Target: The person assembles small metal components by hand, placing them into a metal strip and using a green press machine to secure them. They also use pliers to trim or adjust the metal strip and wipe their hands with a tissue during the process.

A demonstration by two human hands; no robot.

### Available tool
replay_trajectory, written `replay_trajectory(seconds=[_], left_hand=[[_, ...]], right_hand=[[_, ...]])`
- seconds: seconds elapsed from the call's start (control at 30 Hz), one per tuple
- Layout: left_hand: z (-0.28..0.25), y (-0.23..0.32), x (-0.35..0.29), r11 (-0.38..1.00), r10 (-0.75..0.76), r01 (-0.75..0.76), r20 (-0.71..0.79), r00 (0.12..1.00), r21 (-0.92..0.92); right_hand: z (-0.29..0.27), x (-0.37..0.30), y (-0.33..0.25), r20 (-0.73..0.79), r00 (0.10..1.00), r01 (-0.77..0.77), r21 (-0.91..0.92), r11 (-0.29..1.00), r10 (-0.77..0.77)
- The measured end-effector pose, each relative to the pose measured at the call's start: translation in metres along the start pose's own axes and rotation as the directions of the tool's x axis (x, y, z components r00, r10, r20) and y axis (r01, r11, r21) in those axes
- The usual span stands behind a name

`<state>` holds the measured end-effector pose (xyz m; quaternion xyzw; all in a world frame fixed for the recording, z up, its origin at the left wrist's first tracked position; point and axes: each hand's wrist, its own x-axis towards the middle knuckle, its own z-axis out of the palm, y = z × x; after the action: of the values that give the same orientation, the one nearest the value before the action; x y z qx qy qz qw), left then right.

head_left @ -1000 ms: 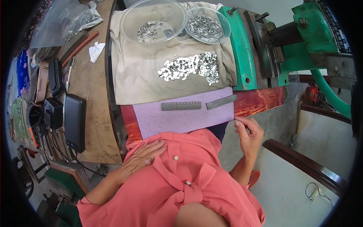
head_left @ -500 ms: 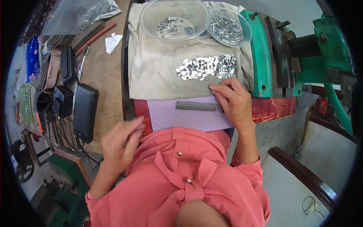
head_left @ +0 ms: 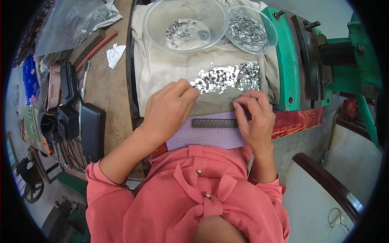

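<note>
A heap of small shiny silver flat pieces is spread on a beige cloth. At the heap's near left edge my left hand has its fingertips pressed together; whatever lies between them is too small or hidden. My right hand is curled beside the near right edge, thumb and forefinger closed, and I cannot make out anything in them. Between the hands a dark grey slotted metal strip lies on a purple checked mat, its right end beside my right hand. A tiny bent wire lies just beyond it.
Behind the heap stand a large clear bowl with some metal bits and a smaller clear dish full of silver pieces. A green metal machine borders the right. A black case and a toothbrush lie on the left wooden table.
My left hand has moved forward and right from near my lap to the heap's edge, its fingers closing. My right hand stays near the heap's right side. The whole view has shifted slightly.
</note>
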<state>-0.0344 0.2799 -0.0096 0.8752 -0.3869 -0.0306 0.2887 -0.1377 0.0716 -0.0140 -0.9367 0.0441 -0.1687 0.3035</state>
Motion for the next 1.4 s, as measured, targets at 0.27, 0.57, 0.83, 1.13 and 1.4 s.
replay_trajectory(seconds=[0.27,0.57,0.83,1.13,1.4], left_hand=[[0.009,0.002,0.008,0.999,0.030,-0.030,0.018,0.999,0.034],[-0.004,0.000,-0.017,0.999,-0.029,0.030,-0.020,0.999,0.038],[-0.008,-0.005,-0.027,0.931,-0.269,0.254,-0.024,0.963,-0.263],[-0.006,-0.006,-0.027,0.934,-0.260,0.247,-0.017,0.966,-0.260],[-0.001,-0.009,-0.025,0.961,-0.201,0.185,-0.062,0.978,-0.205]], right_hand=[[0.013,-0.014,-0.026,0.074,0.970,0.222,0.108,0.969,-0.230],[0.014,0.006,-0.020,0.094,0.983,0.146,0.136,0.980,-0.159],[0.036,0.041,-0.027,0.104,0.968,0.229,0.011,0.973,-0.228],[0.029,0.041,-0.027,0.160,0.962,0.219,0.022,0.976,-0.219],[0.045,0.030,-0.041,0.149,0.954,0.255,0.047,0.966,-0.259]])
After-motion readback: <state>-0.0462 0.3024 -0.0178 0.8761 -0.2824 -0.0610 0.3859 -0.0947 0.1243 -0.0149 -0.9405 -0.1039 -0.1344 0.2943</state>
